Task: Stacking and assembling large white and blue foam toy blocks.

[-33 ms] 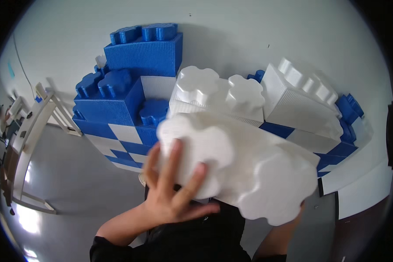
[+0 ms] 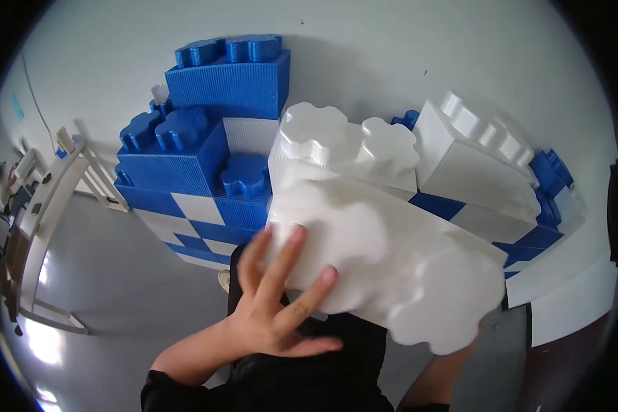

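Pale wall (image 2: pixel 371 55) stands behind the stack (image 2: pixel 226 88). White block (image 2: pixel 406 240) tilts before it; left hand (image 2: pixel 271 305) spreads wide at 1 end, right hand (image 2: pixel 465 350), mostly hidden: grip I cannot tell. Support both ends evenly.

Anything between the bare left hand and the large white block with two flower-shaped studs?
Nothing visible. The bare left hand overlaps the left stud of the large white block with two flower-shaped studs, with nothing showing between; whether the fingertips touch, this view can't settle.
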Available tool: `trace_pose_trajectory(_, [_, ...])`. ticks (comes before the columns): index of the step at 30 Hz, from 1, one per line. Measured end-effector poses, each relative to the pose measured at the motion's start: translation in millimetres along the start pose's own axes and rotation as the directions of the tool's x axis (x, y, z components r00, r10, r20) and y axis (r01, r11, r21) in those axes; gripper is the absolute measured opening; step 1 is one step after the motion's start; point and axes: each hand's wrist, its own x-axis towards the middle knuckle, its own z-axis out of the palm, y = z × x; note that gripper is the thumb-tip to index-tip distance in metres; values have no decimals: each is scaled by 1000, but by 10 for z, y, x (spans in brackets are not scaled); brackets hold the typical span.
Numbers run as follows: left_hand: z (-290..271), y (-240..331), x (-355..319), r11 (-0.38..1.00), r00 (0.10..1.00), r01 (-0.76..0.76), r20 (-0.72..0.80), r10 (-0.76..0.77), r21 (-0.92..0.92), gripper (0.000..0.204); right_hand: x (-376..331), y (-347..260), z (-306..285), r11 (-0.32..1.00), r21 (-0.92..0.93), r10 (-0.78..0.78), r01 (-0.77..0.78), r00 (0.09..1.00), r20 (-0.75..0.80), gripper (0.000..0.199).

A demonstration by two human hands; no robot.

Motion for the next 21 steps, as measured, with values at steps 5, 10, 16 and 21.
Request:
trace_pose_trajectory(5, [510,-810,-403,930,904,313,-242,-354,-191,28,-746,-239,-402,957,-286,-112,42,966,-234,57])
trace_pose_trajectory(10, [1193,-1069,-794,586,602,796,105,-791,-151,74,-874,-243,-593,851,-524,-275,34,879,-389,51])
trace_pose_trajectory(16, [1150,-872,-1108,441,502,860,276,-820,-255,76,-622,-137,-478,859,-512,-238,-9,878,-415,49])
trace_pose_trajectory(21, [1013,-815,-1863,294,537,816,466,-703,-498,69,-34,264,96,949,-302,-29,-89,930,-365,51])
